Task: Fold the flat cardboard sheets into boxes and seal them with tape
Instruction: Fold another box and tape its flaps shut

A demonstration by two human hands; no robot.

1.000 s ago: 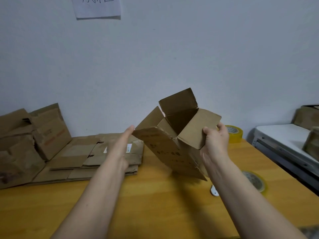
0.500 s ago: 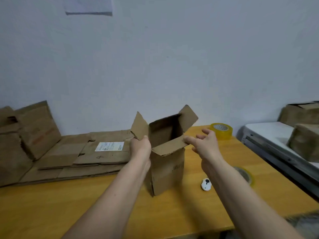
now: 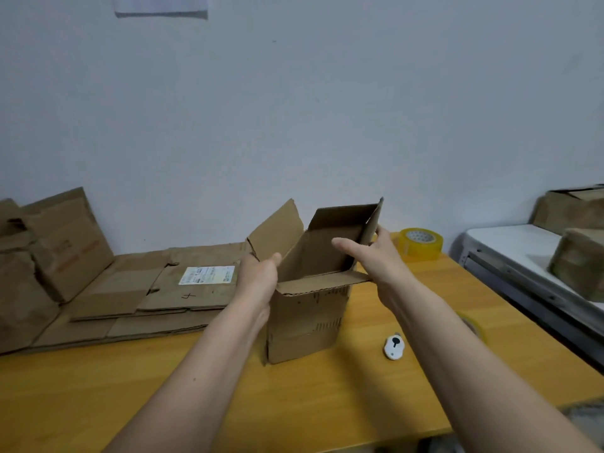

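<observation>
the box (image 3: 307, 318) stands upright on the bench (image 3: 130, 387), top flaps open; the left hand (image 3: 258, 279) has its grip curled on the left wall, while the right hand (image 3: 376, 256) lies open, fingers straight against the right flap. best to fold the short flaps in first, holding the walls square; the tape roll (image 3: 421, 242) waits just behind.

box (image 3: 307, 318): matt brown cardboard | table (image 3: 98, 393): smooth wood | tape roll (image 3: 420, 243): glossy yellow

box (image 3: 307, 322) upright on table (image 3: 98, 387) | both hands at flaps (top open)
</observation>
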